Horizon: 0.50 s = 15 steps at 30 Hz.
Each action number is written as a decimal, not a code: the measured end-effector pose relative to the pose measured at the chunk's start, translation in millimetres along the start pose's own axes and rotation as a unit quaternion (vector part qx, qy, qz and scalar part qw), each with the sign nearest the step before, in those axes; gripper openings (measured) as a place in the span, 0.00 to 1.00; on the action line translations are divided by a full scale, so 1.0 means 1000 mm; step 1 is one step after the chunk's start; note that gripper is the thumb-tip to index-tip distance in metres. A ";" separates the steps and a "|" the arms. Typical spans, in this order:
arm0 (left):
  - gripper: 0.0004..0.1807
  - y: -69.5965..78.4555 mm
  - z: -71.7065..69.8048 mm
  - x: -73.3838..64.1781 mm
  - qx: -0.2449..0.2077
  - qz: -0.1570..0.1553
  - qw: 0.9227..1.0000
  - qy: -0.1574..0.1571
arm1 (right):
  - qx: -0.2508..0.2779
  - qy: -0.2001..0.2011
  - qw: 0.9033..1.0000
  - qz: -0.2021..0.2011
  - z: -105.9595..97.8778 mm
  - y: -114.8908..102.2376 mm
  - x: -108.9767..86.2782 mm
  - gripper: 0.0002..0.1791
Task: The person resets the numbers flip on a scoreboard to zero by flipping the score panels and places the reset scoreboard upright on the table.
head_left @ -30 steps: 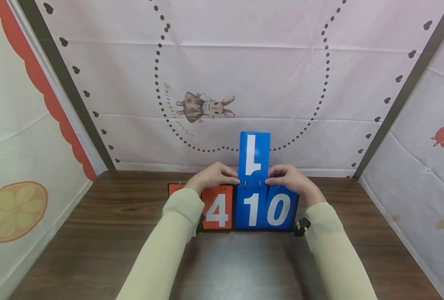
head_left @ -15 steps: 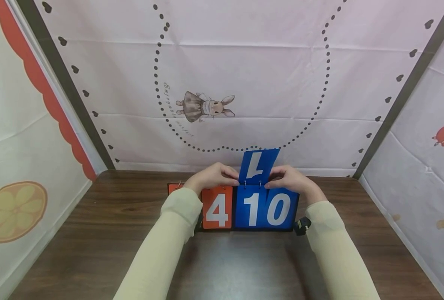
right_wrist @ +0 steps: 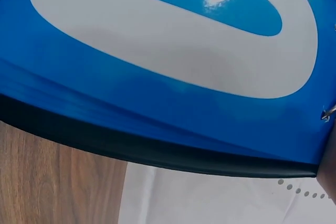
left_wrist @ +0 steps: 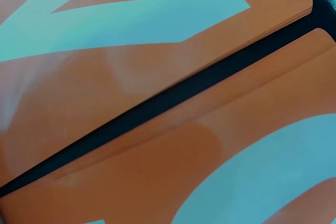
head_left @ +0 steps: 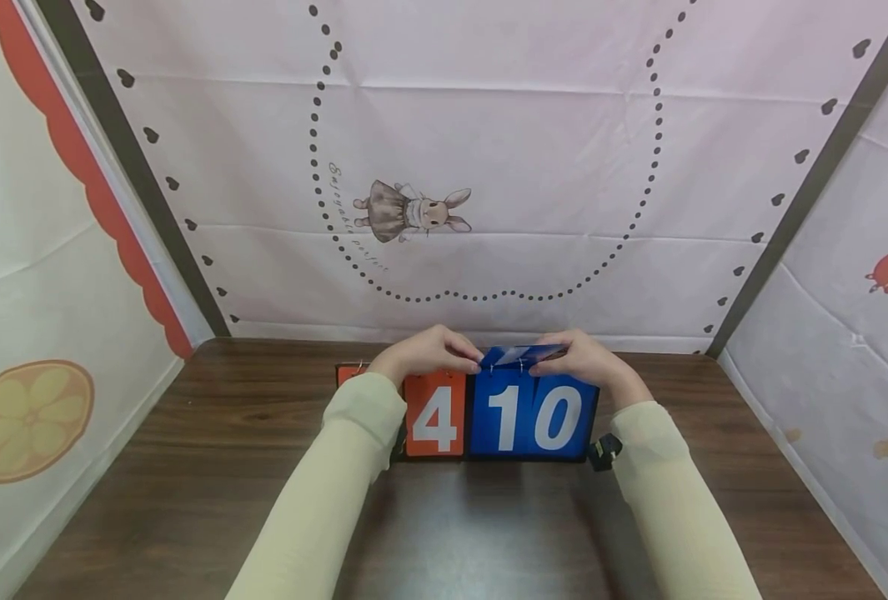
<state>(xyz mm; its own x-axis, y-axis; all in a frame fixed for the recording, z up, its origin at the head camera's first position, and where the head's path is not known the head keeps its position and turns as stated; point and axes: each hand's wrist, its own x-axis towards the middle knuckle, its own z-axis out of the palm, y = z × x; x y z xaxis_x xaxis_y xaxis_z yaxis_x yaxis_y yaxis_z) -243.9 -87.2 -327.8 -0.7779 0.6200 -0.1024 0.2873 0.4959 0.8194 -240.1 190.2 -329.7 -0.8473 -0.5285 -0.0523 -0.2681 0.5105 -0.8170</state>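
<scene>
A tabletop flip scoreboard (head_left: 468,417) stands with orange number cards on the left and blue ones on the right. The orange 4 card (head_left: 434,417) is partly beside my left sleeve; the blue cards read 10. Above them, a loose blue number card (head_left: 514,356) hangs on metal rings, tilted toward me and nearly edge-on. My left hand (head_left: 434,350) pinches its lower left corner at the rings. At the lower right corner, my right hand (head_left: 580,360) pinches with thumb and fingers. A large 0 on a blue card (right_wrist: 173,93) fills the right wrist view.
The scoreboard rests on a brown wooden table (head_left: 466,533). A printed fabric backdrop (head_left: 526,167) rises close behind it, with fabric side panels left and right. A small black device (head_left: 604,452) sits at my right sleeve cuff.
The loose blue card was upright with an upside-down 1 facing me. It has tipped forward and down, its top edge skewing right. Both hands stay almost in place.
</scene>
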 end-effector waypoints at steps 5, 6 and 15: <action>0.11 0.001 0.000 -0.001 -0.008 0.010 1.000 -0.009 | 0.011 -0.010 0.999 -0.028 0.001 0.000 0.001 0.09; 0.10 0.001 0.000 -0.001 -0.010 0.013 1.000 -0.011 | 0.011 -0.013 0.999 -0.032 0.001 0.000 0.001 0.08; 0.10 0.000 0.000 0.000 -0.018 0.024 0.999 -0.019 | 0.002 -0.043 0.998 -0.048 -0.002 0.000 0.002 0.06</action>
<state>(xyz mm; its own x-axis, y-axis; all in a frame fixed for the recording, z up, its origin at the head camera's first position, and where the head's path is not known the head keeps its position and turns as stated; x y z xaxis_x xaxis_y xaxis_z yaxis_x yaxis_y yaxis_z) -244.4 -87.2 -327.9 -0.7423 0.6649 -0.0830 0.3033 0.4439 0.8432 -243.1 190.4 -329.1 -0.7752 -0.6313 -0.0235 -0.3436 0.4525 -0.8229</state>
